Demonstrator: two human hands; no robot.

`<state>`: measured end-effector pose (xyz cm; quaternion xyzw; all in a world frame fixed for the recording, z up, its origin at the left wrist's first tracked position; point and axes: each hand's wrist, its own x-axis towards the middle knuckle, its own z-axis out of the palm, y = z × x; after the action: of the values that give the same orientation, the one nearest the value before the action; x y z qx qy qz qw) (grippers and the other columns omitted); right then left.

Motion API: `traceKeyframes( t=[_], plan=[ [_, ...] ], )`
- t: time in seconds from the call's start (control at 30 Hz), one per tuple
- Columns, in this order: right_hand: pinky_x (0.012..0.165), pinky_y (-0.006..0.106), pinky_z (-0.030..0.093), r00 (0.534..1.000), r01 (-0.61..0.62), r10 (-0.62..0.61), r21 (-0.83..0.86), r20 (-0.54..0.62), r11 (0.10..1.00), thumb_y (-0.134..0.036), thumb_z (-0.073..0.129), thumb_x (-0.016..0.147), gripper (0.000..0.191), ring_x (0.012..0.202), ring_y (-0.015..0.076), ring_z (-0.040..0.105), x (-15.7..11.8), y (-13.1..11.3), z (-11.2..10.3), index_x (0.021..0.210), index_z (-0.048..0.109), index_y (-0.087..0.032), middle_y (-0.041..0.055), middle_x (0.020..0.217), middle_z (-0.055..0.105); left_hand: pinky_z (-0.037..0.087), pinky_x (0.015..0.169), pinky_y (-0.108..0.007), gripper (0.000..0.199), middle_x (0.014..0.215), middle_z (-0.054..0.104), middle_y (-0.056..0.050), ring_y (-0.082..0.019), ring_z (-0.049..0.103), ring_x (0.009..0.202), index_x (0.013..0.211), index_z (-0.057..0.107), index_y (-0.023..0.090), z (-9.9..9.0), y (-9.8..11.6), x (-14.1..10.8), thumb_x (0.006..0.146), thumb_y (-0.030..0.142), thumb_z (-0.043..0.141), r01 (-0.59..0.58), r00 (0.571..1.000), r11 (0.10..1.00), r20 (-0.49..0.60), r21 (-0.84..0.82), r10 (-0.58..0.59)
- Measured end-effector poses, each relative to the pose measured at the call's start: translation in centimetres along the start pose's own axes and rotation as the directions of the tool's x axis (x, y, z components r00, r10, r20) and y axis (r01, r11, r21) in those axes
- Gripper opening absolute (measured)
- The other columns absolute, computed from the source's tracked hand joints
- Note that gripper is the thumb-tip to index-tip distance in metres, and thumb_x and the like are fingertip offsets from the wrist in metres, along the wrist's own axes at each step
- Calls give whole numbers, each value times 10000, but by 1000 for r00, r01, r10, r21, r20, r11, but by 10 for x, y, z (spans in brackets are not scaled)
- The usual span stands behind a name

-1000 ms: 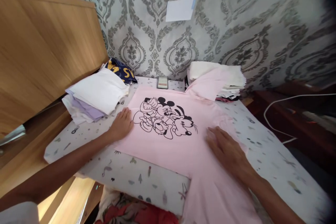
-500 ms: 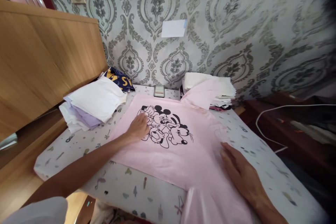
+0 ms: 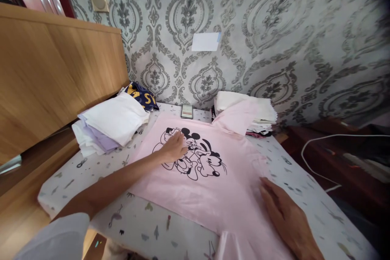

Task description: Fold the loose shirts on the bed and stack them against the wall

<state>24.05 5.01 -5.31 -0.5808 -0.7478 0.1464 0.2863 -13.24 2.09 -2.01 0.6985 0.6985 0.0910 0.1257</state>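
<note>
A pink T-shirt (image 3: 195, 195) with a black-line cartoon print lies spread sideways on the patterned white sheet (image 3: 152, 223). One sleeve reaches up against the cloth stack at the back; the other hangs toward the front edge. My left hand (image 3: 175, 148) rests palm down on the print, its fingers loosely bent and holding nothing. At the shirt's right end, by the collar, my right hand (image 3: 284, 211) lies with fingers stretched out and together. It touches the fabric or hovers just over it; I cannot tell which.
Folded white and lilac clothes (image 3: 114, 118) lie at the left, beside a navy and yellow cloth (image 3: 141, 97). A folded stack (image 3: 262, 111) stands back right, and a small flat box (image 3: 187, 111) sits by the wall. A wooden panel (image 3: 61, 57) borders the left; a white cable (image 3: 307, 146) runs at the right.
My left hand has slid rightward over the print, toward its middle. My right hand stays by the collar end. The view has tipped up slightly, and the shirt lies as before.
</note>
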Motion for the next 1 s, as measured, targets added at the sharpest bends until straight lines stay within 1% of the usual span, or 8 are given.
traceKeyframes(
  t=[0.1, 0.37, 0.43, 0.53, 0.6, 0.67, 0.9, 1.0],
  plan=[
    [967, 532, 553, 999, 38, -38, -15, -3, 999, -641, 418, 873, 596, 1166, 352, 654, 0, 4, 2, 1227, 647, -219, 123, 1307, 676, 274, 1224, -401, 733, 1645, 193, -216, -306, 157, 1531, 1553, 273, 4, 2, -8, 12, 1031, 517, 222, 14, 999, 998, -48, 69, -10],
    [931, 516, 576, 993, 118, -118, 0, -22, 993, -535, 473, 891, 514, 1141, 348, 667, -5, 0, 1, 1236, 636, -192, 147, 1315, 664, 232, 1220, -501, 532, 1553, 340, -325, -361, 260, 1499, 1437, 373, -77, -32, -106, -22, 1026, 253, 301, 280, 945, 950, -214, 136, -248],
    [956, 511, 567, 985, 167, -167, 8, -34, 986, -492, 483, 907, 470, 1185, 349, 644, -12, -8, -1, 1235, 639, -195, 151, 1337, 649, 219, 1224, -511, 513, 1582, 309, -294, -345, 247, 1506, 1451, 372, -23, -32, -102, -32, 1001, 221, 351, 267, 943, 951, -245, 156, -224],
    [1032, 522, 522, 961, 276, -276, -6, -28, 961, -454, 482, 935, 413, 1267, 342, 589, -31, -19, -5, 1226, 649, -213, 134, 1364, 629, 307, 1191, -456, 466, 1584, 373, -158, -280, 352, 1457, 1438, 445, 155, -26, -71, -49, 988, 271, 410, -40, 985, 989, -162, 142, 63],
    [1056, 518, 504, 947, 322, -322, -16, -12, 947, -434, 478, 954, 390, 1271, 328, 584, -49, -23, -8, 1224, 652, -212, 132, 1377, 616, 385, 1132, -399, 398, 1516, 464, -90, -237, 453, 1367, 1362, 526, 244, -25, -48, -64, 991, 350, 427, -285, 957, 955, -42, 80, 288],
    [1047, 513, 511, 945, 326, -326, -24, 4, 945, -427, 493, 955, 385, 1253, 323, 593, -70, -23, -12, 1226, 653, -205, 141, 1390, 598, 414, 1090, -393, 366, 1418, 539, -79, -234, 505, 1281, 1280, 585, 254, -29, -38, -83, 978, 414, 453, -391, 920, 919, 31, 47, 390],
    [1005, 531, 523, 991, 131, -132, -32, -14, 991, -453, 533, 944, 383, 1241, 330, 590, -139, -30, -28, 1236, 648, -233, 138, 1395, 580, 469, 974, -390, 408, 1228, 622, -58, -272, 562, 1156, 1196, 636, 262, -66, -94, -134, 898, 511, 511, -216, 968, 970, 152, 109, 198],
    [922, 487, 561, 999, -11, 11, -3, -53, 1000, -472, 508, 949, 391, 1263, 330, 565, -165, -47, -29, 1227, 639, -231, 139, 1427, 545, 493, 931, -412, 365, 1127, 653, -48, -281, 608, 1049, 1104, 681, 271, -68, -100, -144, 870, 501, 520, -126, 982, 979, 158, 161, 101]
  ],
)
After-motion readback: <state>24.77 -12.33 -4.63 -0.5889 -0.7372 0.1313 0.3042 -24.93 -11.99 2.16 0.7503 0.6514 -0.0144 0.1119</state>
